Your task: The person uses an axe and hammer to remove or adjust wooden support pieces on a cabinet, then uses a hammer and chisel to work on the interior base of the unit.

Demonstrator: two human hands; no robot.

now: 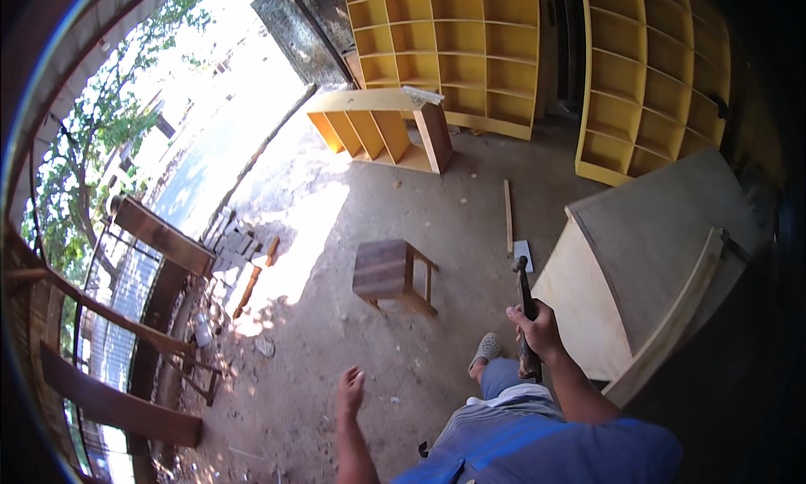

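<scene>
While the hammer (525, 316) is held up, not one blow is seen being struck, so the work looks barely begun.

Landmark: the big pale wooden cabinet (646, 266) lying on its side is used for all places below.

Right hand (537, 329): it is seen just left of the cabinet, with the fingers wrapped tight round the hammer handle.

Hammer: it is held upright, head on top, close to the cabinet's left edge but not touching it.

Left hand (350, 392): it is seen well to the left of the cabinet, low over the dirt floor (336, 316). The fingers are loosely spread and nothing is held.

Done so far: the cabinet looks already put together, as far as can be told. No nail can be seen.

Left to do: any hammering is judged to be ahead, since the hammer is apart from the wood.

Stool (390, 274): a small wooden one is stood left of the cabinet.

Thin stick (508, 215): it is laid on the floor just past the cabinet's left corner.

Yellow shelves (453, 39): they are stood far behind the cabinet.
</scene>
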